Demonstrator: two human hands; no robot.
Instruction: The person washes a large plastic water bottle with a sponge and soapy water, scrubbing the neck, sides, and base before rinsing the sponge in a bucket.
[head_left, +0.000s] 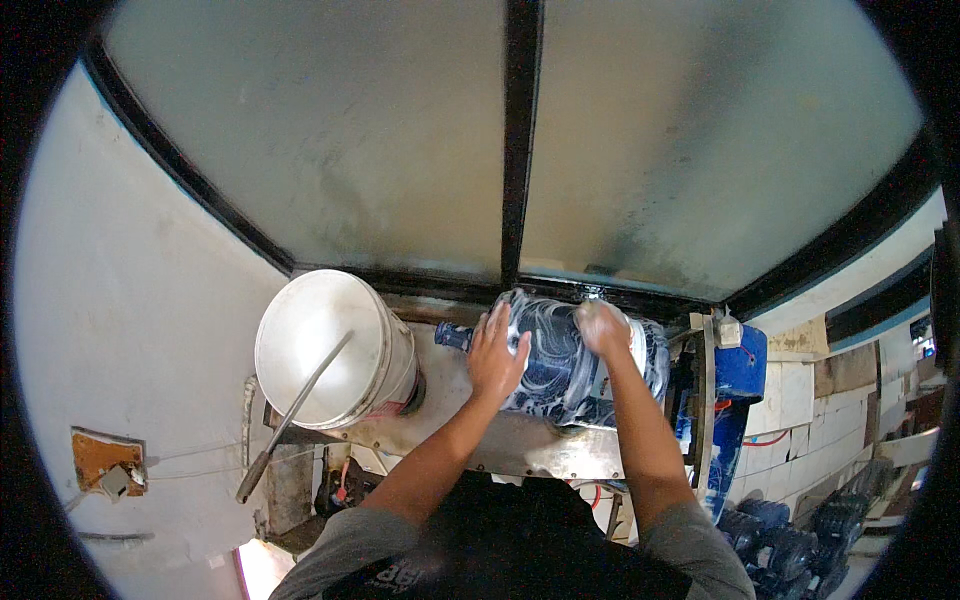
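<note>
A large blue water jug (547, 367), streaked with white suds, lies on its side on a metal bench (461, 431). Its capped neck (452, 337) points left. My left hand (498, 352) rests flat on the jug's shoulder near the neck, fingers stretched out and thumb spread. Nearer the base, my right hand (604, 330) is curled against the upper side of the jug. It is foamy and blurred, closed over a small pale thing that looks like a scrub pad. A pale label band (637, 349) shows partly to the right of that hand.
To the left stands a white plastic bucket (394, 360), with a metal rod (300, 412) slanting across it. Frosted glass panels (375, 150) in black frames rise behind the bench. Blue containers (739, 364) stand at right; several dark jugs (787, 544) lie lower right.
</note>
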